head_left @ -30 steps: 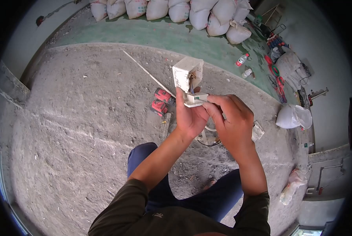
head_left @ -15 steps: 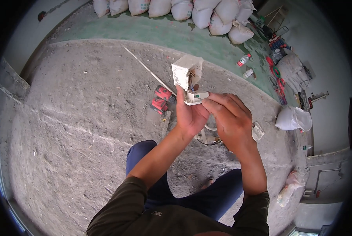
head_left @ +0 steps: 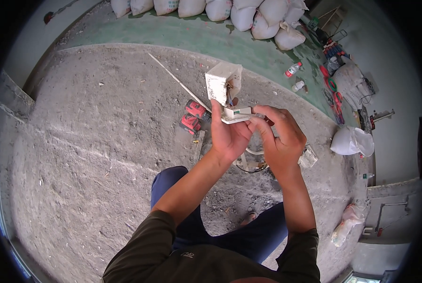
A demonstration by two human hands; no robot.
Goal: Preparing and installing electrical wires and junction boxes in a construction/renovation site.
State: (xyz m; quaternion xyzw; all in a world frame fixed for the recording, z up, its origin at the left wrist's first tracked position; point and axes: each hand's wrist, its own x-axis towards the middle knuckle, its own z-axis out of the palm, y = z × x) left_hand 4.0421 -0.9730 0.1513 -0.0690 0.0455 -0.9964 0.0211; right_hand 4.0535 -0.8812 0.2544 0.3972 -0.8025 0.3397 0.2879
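Note:
My left hand [head_left: 230, 140] is closed round a white wall switch or socket plate [head_left: 235, 119], its thumb along the near side and its back part upward. Thin wires [head_left: 230, 95] run from it into a dusty white wiring box [head_left: 216, 85] just beyond. At the plate's right edge, my right hand [head_left: 285, 137] pinches a slim screwdriver [head_left: 255, 115] between thumb and forefinger. Its thin shaft meets the plate, and a dark red part shows behind the fingers. Most of its handle is hidden by the hand.
A red cordless drill [head_left: 195, 113] lies on the rough floor, left of my hands. A pale rod [head_left: 175, 79] slants beyond it. White sacks [head_left: 219, 10] line the far side. Bottles [head_left: 293, 70] and an open white bag [head_left: 350, 141] stand at the right.
My right hand has drawn slightly back to the right, and its fingers have shifted, baring the screwdriver's shaft. My left hand keeps hold of the plate.

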